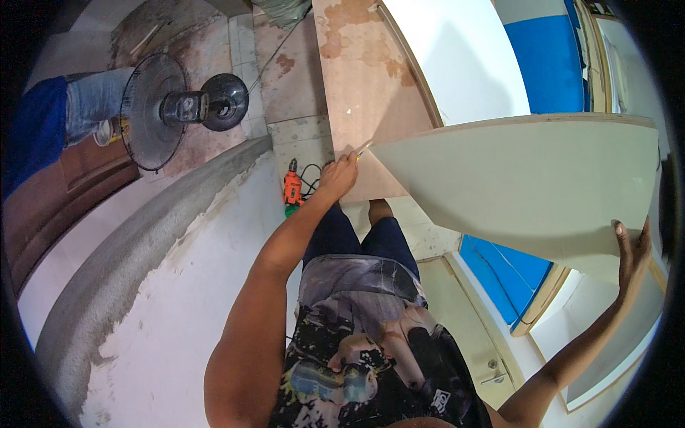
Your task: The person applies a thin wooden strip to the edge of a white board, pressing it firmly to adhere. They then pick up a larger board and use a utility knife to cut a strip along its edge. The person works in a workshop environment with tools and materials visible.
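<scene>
My left hand (340, 177) is closed around a slim tool (363, 150) with a yellow part and a light tip; its exact kind is too small to make out. The tool's tip meets the pointed left corner of a pale grey-green panel (514, 182). That panel stands tilted over a brown, stained wooden board (382, 71). On the right, my right hand (633, 250) grips the panel's near edge, thumb on its face and the other fingers mostly hidden behind it.
An orange power drill (292, 187) with a black cord is on the floor left of my legs. A black fan (160, 110) lies farther left, near a person's blue clothing (43, 128). A curved grey-edged half wall (178, 285) borders my left. Blue sheets (546, 64) are at right.
</scene>
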Tool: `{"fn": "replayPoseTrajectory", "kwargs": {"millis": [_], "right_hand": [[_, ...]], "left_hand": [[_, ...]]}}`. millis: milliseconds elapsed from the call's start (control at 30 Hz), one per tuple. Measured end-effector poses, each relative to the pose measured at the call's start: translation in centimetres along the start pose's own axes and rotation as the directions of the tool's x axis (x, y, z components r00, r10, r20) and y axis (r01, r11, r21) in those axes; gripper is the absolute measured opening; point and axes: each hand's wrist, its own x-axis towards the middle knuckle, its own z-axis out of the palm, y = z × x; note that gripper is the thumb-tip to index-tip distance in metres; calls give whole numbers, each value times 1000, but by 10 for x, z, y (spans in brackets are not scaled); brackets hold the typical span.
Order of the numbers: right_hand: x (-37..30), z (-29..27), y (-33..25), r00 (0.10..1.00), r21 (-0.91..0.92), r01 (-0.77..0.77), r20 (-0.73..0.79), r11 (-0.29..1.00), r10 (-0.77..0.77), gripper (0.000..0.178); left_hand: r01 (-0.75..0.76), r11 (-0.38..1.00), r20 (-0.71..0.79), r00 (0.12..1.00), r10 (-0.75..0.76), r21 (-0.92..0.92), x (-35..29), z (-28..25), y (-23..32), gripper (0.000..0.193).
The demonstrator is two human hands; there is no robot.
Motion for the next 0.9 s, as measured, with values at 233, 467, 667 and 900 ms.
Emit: {"fn": "replayPoseTrajectory", "kwargs": {"millis": [233,467,667,900], "right_hand": [[31,18,31,1000,-41,-8,23,999,9,99],[76,44,49,998,-52,56,4,997,-56,101],[83,47,41,992,-41,124,19,991,-124,88],[58,37,22,987,-48,156,-41,987,-158,65]], "left_hand": [[-22,998,12,1000,22,56,-1,-5,1,19],[-41,997,20,999,40,65,0,-6,3,17],[11,998,166,986,-20,60,11,-3,1,24],[35,993,207,977,-58,111,14,2,0,25]]}}
